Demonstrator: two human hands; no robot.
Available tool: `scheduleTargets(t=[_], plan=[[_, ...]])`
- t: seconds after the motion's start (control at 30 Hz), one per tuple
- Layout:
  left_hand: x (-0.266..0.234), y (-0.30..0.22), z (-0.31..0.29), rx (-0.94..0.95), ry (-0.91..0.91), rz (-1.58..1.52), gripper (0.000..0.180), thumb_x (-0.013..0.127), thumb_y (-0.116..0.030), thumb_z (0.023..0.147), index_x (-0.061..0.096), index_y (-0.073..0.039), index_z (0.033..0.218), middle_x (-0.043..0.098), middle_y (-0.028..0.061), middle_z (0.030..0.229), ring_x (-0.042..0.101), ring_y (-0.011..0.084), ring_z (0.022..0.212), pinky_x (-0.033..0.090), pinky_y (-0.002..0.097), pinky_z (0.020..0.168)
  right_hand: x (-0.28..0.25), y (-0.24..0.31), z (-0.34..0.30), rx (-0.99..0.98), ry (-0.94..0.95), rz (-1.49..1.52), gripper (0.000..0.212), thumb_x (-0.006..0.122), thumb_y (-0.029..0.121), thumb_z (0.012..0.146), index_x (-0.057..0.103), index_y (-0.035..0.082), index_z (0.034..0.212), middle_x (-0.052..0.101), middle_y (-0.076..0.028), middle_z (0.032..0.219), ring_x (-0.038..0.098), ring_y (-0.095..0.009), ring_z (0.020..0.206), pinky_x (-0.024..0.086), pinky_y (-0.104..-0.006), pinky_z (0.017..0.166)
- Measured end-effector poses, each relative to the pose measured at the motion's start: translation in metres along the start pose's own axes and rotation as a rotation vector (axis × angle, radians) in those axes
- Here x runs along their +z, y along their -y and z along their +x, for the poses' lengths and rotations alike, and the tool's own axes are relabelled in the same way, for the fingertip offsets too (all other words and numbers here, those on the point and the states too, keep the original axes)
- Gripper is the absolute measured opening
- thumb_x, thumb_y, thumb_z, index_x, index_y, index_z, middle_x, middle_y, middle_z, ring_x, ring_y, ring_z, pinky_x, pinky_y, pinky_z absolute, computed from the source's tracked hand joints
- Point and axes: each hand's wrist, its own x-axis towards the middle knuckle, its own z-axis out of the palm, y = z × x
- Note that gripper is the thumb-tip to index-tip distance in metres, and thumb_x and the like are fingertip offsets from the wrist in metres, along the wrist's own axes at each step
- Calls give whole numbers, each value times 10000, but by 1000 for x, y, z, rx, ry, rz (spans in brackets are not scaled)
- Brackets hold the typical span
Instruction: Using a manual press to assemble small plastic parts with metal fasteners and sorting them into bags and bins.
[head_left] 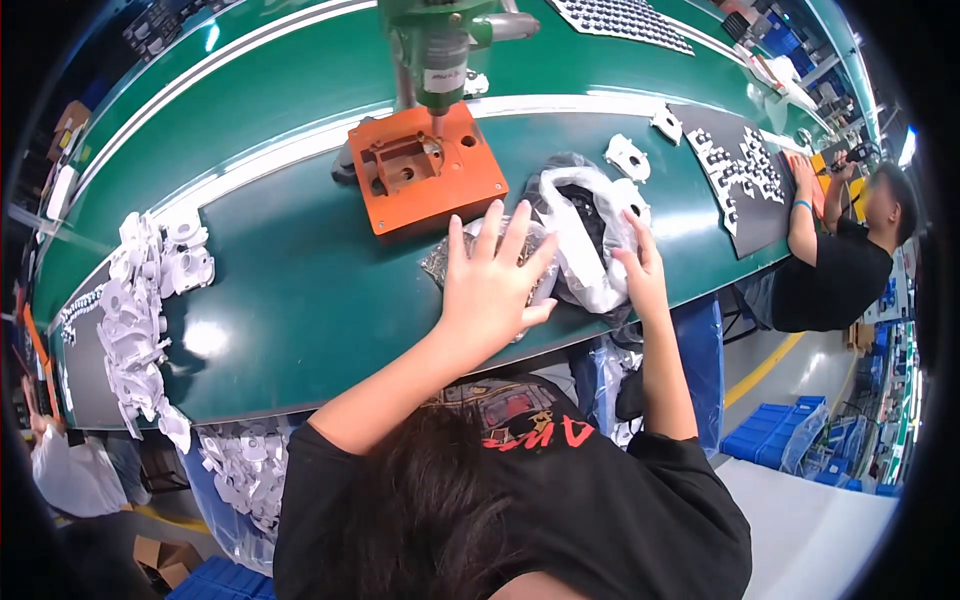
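My left hand (492,285) is spread flat, fingers apart, over a clear plastic bag of small metal pieces (437,264) on the green bench. The hand hides much of that bag. Beside it lies an opened plastic bag with a bunched whitish rim (580,245) and dark small parts inside. At this bag's right edge is my right hand (645,275), thumb and fingers apart; I cannot tell whether it touches the plastic. Just beyond my left fingertips sits an orange fixture block (400,212) with a recessed pocket, under a green drill press (440,60).
White cast parts (628,158) lie right of the fixture, and a heap of them (135,310) covers the bench's left end. A dark mat with small parts (740,180) lies at right, near a co-worker (840,250). Blue crates (770,435) stand on the floor.
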Motion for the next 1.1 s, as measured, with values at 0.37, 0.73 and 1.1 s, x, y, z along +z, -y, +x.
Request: scheduleTargets(t=[0.37,0.73,1.1], plan=[[-10,0,-1,-39,20,-6,676,766,-353,583,556,-207,1209,438,121,1266,382,322,1215,366,489,925,22,15,-7,111,-49,320,551,397,-46,769,451,24,1313,505,-82,1272,499,-147,1095,444,-250,838],[-36,12,-33,-151,16,109,676,750,-284,589,549,-135,1217,437,128,1258,391,309,1196,364,449,895,63,39,-51,17,-23,202,487,533,35,842,425,-16,1314,503,-122,1259,464,-175,1163,330,-286,999],[-11,77,-88,-498,-329,-819,584,571,-318,846,421,9,1307,334,205,1421,339,312,1313,256,388,1072,67,161,-48,-447,325,-86,745,730,298,713,401,15,1318,316,-230,1397,351,-376,1271,299,-426,1039]])
